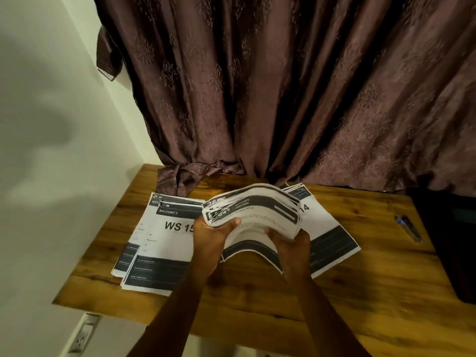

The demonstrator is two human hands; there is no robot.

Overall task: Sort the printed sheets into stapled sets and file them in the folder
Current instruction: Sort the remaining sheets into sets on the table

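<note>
Left hand (215,234) and right hand (292,240) both grip a bowed stack of black-and-white printed sheets (253,215) above the brown wooden worktop (257,300).

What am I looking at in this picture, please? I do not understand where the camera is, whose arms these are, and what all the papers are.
There is no machine here. The single picture comes from a camera worn on a person's head, looking forward and down, so the two bare arms coming in from the bottom belong to that person.

The left hand and the right hand together grip a thick bundle of printed sheets, which bends in an arch above the wooden table.

On the table lie two more piles: a left pile whose top sheet reads "BALCONY 3" and "WS 15", and a right pile, partly hidden behind the bundle. A pen lies further right, beside a dark object that I cannot identify. A brown curtain hangs behind.
</note>
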